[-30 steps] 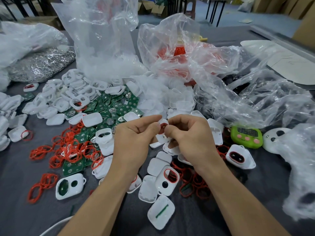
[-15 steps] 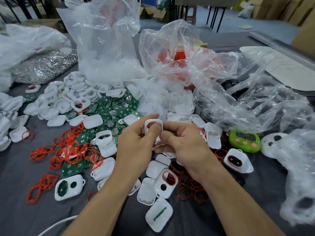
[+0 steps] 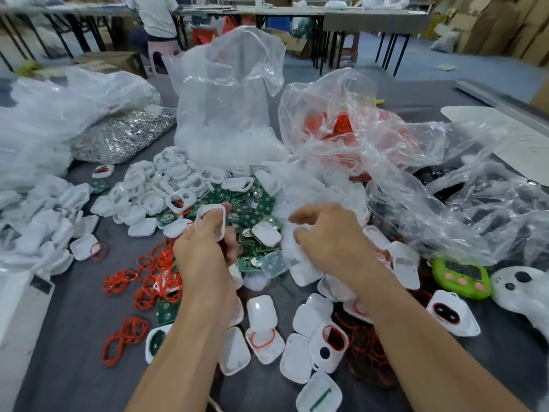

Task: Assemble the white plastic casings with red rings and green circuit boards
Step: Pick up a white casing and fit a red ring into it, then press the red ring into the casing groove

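My left hand [image 3: 205, 257] grips a white casing [image 3: 210, 219] with a red ring seated in it, held up over the heap of green circuit boards [image 3: 252, 203]. Apart from it, my right hand [image 3: 329, 236] hovers with loosely curled fingers over a pile of white casings [image 3: 306, 272]; nothing shows between its fingers. Loose red rings [image 3: 154, 269] lie left of my left forearm. More white casing halves [image 3: 166, 185] are heaped behind the boards. A casing with a ring fitted [image 3: 329, 343] lies between my forearms.
Crumpled clear plastic bags [image 3: 225, 108] stand at the back, one with red parts [image 3: 344, 126] inside. A green timer [image 3: 459, 276] and an assembled casing [image 3: 451, 315] lie at the right. A silvery bag [image 3: 118, 138] sits back left. A person [image 3: 157, 13] sits far behind.
My hands have parted: the left keeps the ringed casing and has moved left and forward, the right has let go and swung right over the white casings. The camera has tilted up.
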A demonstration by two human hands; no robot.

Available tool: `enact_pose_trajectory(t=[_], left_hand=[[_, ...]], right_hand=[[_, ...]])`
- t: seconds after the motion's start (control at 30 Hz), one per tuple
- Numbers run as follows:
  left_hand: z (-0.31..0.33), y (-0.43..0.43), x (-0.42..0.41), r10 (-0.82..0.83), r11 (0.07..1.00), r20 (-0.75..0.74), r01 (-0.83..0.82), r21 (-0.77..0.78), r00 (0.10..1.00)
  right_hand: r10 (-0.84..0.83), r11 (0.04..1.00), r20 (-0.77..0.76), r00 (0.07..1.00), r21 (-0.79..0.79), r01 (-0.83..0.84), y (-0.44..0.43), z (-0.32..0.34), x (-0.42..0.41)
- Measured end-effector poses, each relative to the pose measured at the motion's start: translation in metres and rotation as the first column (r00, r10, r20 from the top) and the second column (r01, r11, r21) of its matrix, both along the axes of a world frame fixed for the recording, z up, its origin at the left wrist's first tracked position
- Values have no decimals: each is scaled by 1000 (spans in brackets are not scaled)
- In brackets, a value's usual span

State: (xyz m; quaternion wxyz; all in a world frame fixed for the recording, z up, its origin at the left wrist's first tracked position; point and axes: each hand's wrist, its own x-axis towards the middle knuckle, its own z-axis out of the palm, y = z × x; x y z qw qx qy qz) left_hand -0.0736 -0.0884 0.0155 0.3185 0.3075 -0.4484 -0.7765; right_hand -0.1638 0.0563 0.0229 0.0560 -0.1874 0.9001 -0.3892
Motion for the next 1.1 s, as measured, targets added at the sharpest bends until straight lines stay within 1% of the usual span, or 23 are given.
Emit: enact_pose_trajectory(t=[0.1, 0.17, 0.23, 0.27, 0.33, 0.4, 0.47, 0.53, 0.57, 0.6, 0.63, 0.67, 0.7, 0.73, 0.77, 0.8, 0.83, 0.87, 0.93, 0.97, 1.03, 1.1], left_hand=[[1, -4, 1, -27, 999, -1, 27, 30, 1000], [2, -3, 0, -58, 998, 2, 58, 12, 998], [3, -3, 0, -102, 995, -2, 102, -10, 995], [3, -3, 1, -123, 992, -1, 123, -24, 992], [3, -4, 3, -166, 985, -3, 166, -53, 986], [4, -2, 3, -217, 973, 20, 218, -69, 976], [5, 3, 3, -336, 942, 46, 337, -13, 941], [6, 13, 4, -496, 865, 30, 490, 107, 868], [6, 19, 3, -556, 825, 22, 549, 134, 831], [6, 25, 3, -595, 799, 26, 587, 129, 803], [5, 32, 3, -617, 784, 36, 610, 113, 786], [4, 38, 2, -627, 777, 48, 621, 99, 777], [4, 43, 1, -633, 773, 59, 627, 97, 772], [5, 48, -2, -642, 765, 63, 634, 107, 764], [6, 52, -5, -654, 754, 59, 644, 128, 754], [6, 56, -10, -664, 743, 50, 651, 156, 746], [7, 60, -16, -668, 736, 41, 652, 185, 743], [7, 63, -21, -668, 732, 34, 648, 209, 744], [3, 66, -29, -659, 740, 37, 640, 209, 751], [-1, 66, -31, -654, 749, 50, 636, 186, 755], [-8, 63, -32, -644, 762, 68, 630, 152, 762], [-14, 57, -32, -640, 763, 59, 626, 160, 766]], right_hand=[[109, 986, -28, 994, 131, -105, -42, 7, -14], [188, 952, -46, 981, 255, -170, -60, 8, -19], [241, 910, -65, 968, 363, -203, -67, 8, -21], [247, 903, -74, 966, 378, -202, -66, 8, -21], [209, 932, -96, 973, 319, -169, -57, 12, -22], [135, 968, -117, 984, 226, -106, -35, 17, -26], [59, 980, -154, 986, 199, -28, -7, 25, -30], [-43, 984, -228, 973, 160, 81, 22, 37, -33], [-110, 982, -289, 951, 119, 150, 35, 46, -35], [-196, 971, -358, 913, 62, 232, 49, 55, -37], [-299, 946, -407, 863, -5, 325, 64, 64, -42], [-414, 905, -415, 810, -91, 415, 80, 71, -49], [-524, 850, -370, 767, -167, 500, 95, 77, -59], [-607, 792, -322, 727, -172, 586, 110, 79, -71], [-636, 763, -281, 718, -89, 641, 122, 76, -84], [-615, 754, -244, 750, 97, 649, 128, 70, -94], [-576, 749, -186, 796, 270, 605, 129, 60, -99], [-507, 747, -164, 846, 406, 526, 129, 51, -101], [-391, 771, -92, 916, 510, 381, 127, 39, -105], [-327, 777, -90, 941, 541, 322, 126, 34, -109], [-226, 789, -59, 972, 574, 218, 123, 34, -109], [-186, 769, -16, 982, 620, 156, 125, 35, -112]])
